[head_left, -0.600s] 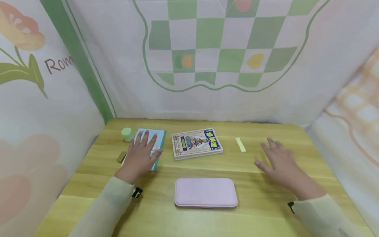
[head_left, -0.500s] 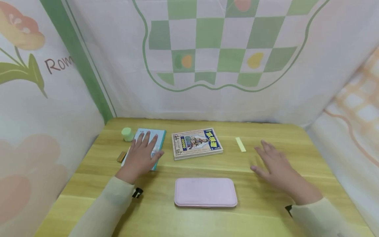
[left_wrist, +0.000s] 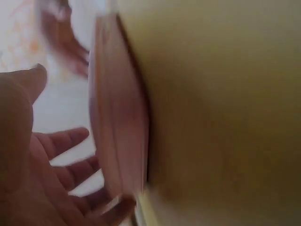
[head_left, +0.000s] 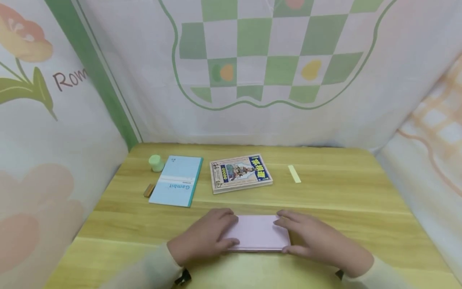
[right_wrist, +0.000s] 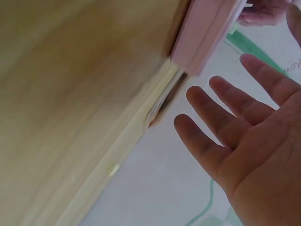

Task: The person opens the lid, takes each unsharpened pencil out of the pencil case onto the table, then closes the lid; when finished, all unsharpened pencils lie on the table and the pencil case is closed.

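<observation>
A pink pencil-case-like box (head_left: 258,233) lies flat near the front of the table. My left hand (head_left: 203,237) is at its left end, thumb on the near side and fingers toward the far side. In the left wrist view the fingers (left_wrist: 70,141) are extended close by the box, and the thumb stands apart from it. At the right end is my right hand (head_left: 321,243), thumb by the near corner. The right wrist view shows its fingers (right_wrist: 207,110) spread and fairly straight, with a gap to the box.
Behind the box lies a thick illustrated book (head_left: 240,173). A pale blue "Gambit" notebook (head_left: 177,180) is to its left, beside a light green cylinder (head_left: 156,163) and a small brown block (head_left: 149,190). A pale yellow strip (head_left: 294,174) lies right of the book.
My left hand has left the notebook and come down to the pink box's left end. My right hand has moved left and nearer, to the box's right end.
</observation>
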The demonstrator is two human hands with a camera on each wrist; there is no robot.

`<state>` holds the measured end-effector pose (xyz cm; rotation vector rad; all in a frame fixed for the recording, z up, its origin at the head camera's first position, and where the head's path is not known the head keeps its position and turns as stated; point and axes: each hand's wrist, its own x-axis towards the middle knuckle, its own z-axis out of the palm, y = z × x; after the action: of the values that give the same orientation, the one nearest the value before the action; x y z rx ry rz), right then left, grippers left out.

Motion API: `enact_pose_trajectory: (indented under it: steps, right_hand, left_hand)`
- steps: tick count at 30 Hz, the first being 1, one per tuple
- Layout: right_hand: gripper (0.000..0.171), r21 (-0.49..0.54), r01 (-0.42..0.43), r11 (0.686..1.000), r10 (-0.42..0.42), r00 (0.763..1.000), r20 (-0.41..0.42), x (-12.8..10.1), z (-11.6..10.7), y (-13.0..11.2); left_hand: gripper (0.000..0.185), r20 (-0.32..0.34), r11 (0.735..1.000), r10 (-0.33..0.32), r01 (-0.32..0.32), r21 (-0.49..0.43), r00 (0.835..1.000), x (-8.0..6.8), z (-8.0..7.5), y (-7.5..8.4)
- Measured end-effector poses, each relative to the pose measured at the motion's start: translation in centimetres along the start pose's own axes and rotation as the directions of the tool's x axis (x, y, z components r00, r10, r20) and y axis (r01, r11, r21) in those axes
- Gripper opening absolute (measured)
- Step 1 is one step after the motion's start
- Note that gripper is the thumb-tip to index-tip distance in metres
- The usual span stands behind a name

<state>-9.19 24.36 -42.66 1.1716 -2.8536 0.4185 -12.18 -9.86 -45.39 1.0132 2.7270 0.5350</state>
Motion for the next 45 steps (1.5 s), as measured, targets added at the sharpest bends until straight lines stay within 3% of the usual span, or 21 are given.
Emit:
enact_pose_trajectory:
  steps: [3,8,15,27,45]
  right_hand:
    - [0.071,-0.002,0.034,0.999,-0.034,0.999,-0.009,0.0,0.4,-0.6]
    - [0.079,-0.022,0.049,0.999,-0.05,0.998,-0.036,0.1,1.2,-1.0]
    - [0.082,-0.037,0.064,0.997,-0.066,0.996,-0.056,1.0,1.8,-1.2]
    - [0.082,-0.032,-0.005,0.999,0.006,1.0,0.03,1.6,2.6,-1.1]
    - [0.066,-0.008,-0.04,0.999,0.04,0.998,0.045,2.0,2.2,-1.2]
  left_hand:
    - [0.088,0.02,1.0,-0.006,0.006,0.024,1.0,-0.3,0.6,1.2]
    - [0.107,0.032,0.994,-0.035,0.032,0.103,0.999,-0.4,1.3,1.4]
    - [0.092,0.0,0.982,0.002,-0.002,0.19,1.0,0.1,1.9,1.2]
    - [0.089,0.026,0.985,-0.001,-0.003,0.171,1.0,1.0,2.1,1.2]
    - [0.085,0.075,0.973,-0.012,-0.006,0.231,0.997,1.1,1.4,2.2]
